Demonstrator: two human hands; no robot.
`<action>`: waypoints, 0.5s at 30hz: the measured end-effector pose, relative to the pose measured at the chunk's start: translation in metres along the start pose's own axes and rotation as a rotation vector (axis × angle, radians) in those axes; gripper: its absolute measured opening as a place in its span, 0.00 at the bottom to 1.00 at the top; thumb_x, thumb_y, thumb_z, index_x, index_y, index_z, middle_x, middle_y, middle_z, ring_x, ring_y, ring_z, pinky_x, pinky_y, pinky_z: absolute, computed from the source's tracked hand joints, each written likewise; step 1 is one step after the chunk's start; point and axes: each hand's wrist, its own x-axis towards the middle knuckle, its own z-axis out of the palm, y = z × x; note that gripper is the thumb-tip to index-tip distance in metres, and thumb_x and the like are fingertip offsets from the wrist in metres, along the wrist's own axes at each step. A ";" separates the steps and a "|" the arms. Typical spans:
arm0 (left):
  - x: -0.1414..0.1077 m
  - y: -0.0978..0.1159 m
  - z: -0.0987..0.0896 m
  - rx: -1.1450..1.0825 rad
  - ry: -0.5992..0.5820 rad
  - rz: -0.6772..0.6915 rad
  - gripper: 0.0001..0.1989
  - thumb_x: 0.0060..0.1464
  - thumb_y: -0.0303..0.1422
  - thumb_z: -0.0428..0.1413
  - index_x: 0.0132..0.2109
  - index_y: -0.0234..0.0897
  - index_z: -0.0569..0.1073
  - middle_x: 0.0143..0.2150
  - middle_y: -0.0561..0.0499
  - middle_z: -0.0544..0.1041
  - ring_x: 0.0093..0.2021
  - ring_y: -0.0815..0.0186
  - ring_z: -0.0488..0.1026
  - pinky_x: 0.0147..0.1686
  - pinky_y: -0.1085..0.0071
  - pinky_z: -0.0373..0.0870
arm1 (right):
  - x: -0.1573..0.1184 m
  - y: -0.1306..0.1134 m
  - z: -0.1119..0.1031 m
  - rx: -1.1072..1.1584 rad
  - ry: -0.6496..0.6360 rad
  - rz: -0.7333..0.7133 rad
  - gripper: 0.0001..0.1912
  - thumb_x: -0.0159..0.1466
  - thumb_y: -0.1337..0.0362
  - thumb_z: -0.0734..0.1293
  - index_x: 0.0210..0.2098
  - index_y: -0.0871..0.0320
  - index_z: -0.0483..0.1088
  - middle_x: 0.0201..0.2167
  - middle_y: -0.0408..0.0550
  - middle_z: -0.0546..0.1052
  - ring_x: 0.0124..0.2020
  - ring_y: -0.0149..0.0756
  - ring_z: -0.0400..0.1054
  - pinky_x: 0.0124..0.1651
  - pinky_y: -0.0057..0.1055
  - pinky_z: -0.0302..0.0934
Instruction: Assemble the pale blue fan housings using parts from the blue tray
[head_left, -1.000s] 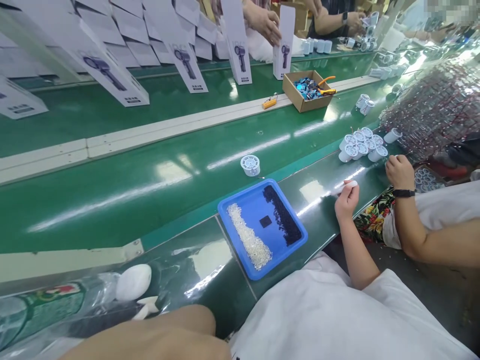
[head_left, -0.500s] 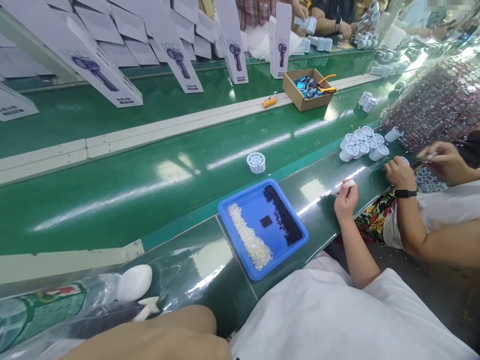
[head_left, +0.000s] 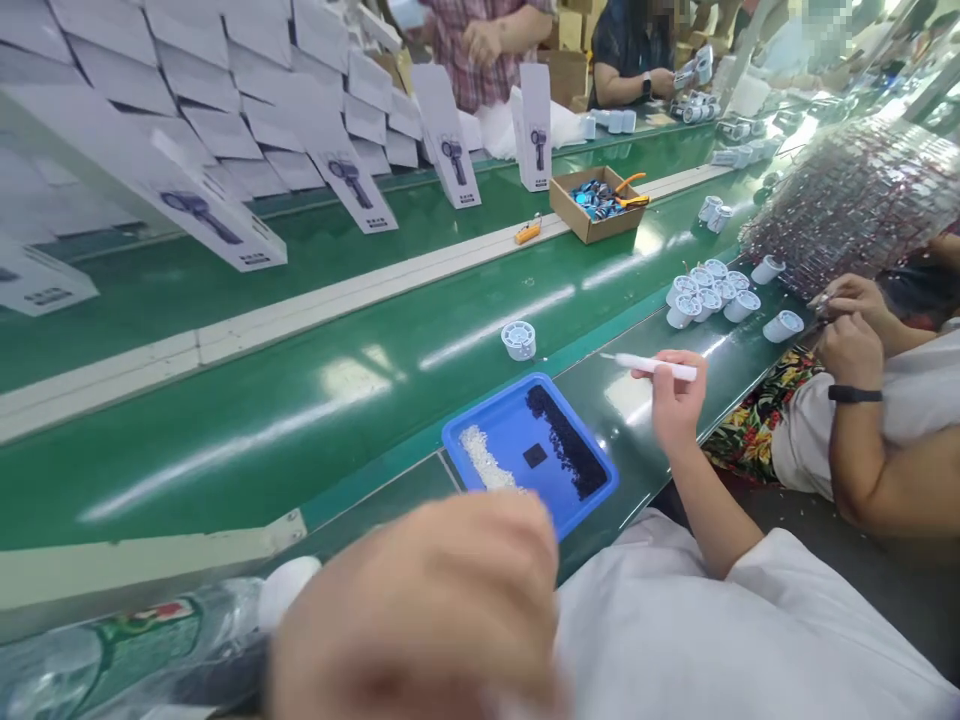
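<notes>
My right hand (head_left: 677,400) grips a white pen-shaped tool (head_left: 660,367) over the bench, to the right of the tray. The tool's thin tip points left. Large and blurred in the foreground, my left hand (head_left: 427,600) covers the near left part of the blue tray (head_left: 556,382); motion smears its fingers. White small pieces (head_left: 484,458) lie along the tray's left side, and black small pieces (head_left: 566,440) along its right. Between them is a small dark square (head_left: 535,455). A white round plastic part (head_left: 518,340) stands just beyond the tray.
A clear bottle (head_left: 142,640) lies at lower left. Several white cylindrical parts (head_left: 705,292) stand to the right, near a co-worker's hands (head_left: 851,330) and a heap of wired parts (head_left: 855,200). Across the bench are a cardboard box (head_left: 592,228) and white cartons (head_left: 536,130).
My left hand has risen and moved right, in front of the tray. My right hand has swung the tool's tip leftward. Another white part now stands by the co-worker. The view has shifted slightly.
</notes>
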 end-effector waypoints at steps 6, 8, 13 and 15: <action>0.067 -0.047 0.019 0.067 0.208 -0.339 0.26 0.58 0.56 0.53 0.47 0.39 0.77 0.36 0.47 0.76 0.36 0.60 0.71 0.37 0.65 0.68 | -0.032 -0.051 0.050 0.181 -0.127 -0.065 0.11 0.68 0.54 0.65 0.39 0.51 0.58 0.38 0.43 0.70 0.38 0.32 0.72 0.40 0.33 0.71; 0.072 -0.062 0.029 -0.133 0.349 -0.403 0.34 0.54 0.62 0.52 0.51 0.37 0.74 0.37 0.48 0.73 0.35 0.62 0.69 0.36 0.66 0.68 | -0.038 -0.053 0.055 0.126 -0.173 -0.143 0.09 0.69 0.56 0.64 0.39 0.51 0.59 0.38 0.45 0.71 0.40 0.34 0.71 0.41 0.34 0.70; 0.079 -0.077 0.036 -0.375 0.709 -0.422 0.33 0.36 0.62 0.65 0.32 0.36 0.72 0.34 0.50 0.72 0.35 0.66 0.68 0.35 0.71 0.68 | -0.040 -0.033 0.033 -0.049 -0.439 -0.269 0.08 0.68 0.58 0.65 0.44 0.52 0.64 0.41 0.49 0.74 0.45 0.38 0.70 0.48 0.38 0.68; 0.081 -0.075 0.028 -0.391 0.821 -0.406 0.31 0.32 0.59 0.68 0.27 0.36 0.68 0.32 0.50 0.72 0.35 0.66 0.68 0.34 0.72 0.69 | -0.038 -0.015 0.008 -0.218 -0.447 -0.219 0.09 0.66 0.59 0.66 0.45 0.53 0.66 0.37 0.48 0.74 0.40 0.38 0.70 0.45 0.37 0.67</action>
